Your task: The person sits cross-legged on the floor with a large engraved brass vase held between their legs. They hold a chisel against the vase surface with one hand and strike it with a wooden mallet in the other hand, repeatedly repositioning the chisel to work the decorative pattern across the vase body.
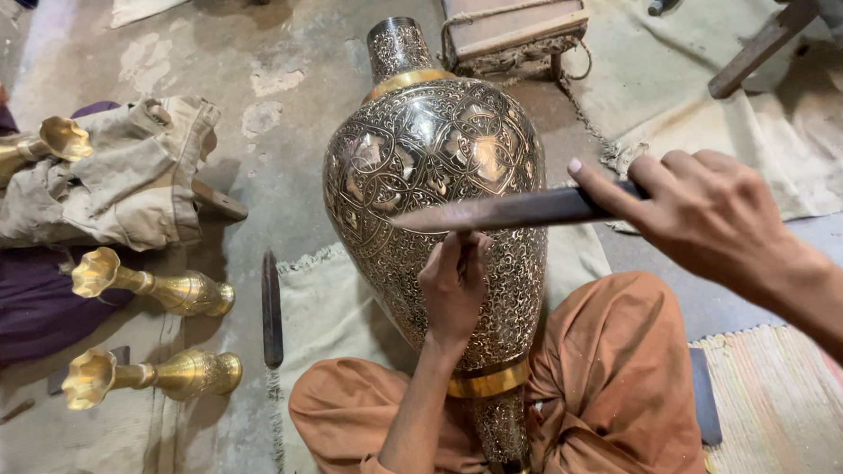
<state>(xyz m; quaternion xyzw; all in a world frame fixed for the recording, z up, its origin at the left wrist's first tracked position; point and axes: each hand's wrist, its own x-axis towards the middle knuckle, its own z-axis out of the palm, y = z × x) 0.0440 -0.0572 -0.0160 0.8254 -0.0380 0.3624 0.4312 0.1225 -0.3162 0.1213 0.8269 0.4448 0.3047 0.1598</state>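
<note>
While the large engraved vase (435, 170) is lying across your lap with its neck pointing away over the floor (284, 120), your left hand (454, 285) is pinching a thin chisel (462, 242) against its belly, fingers curled tight around it. Your right hand (700, 211) is gripping the handle end of a long dark hammer bar (506, 211), which is crossing just above the chisel. Three small brass vases (154, 291) are lying to your left.

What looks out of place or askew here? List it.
Nothing looks damaged or spilled. The large engraved vase lies tilted across the lap rather than upright, steadied by the left hand. Two small brass vases lie on their sides on the floor.
</note>
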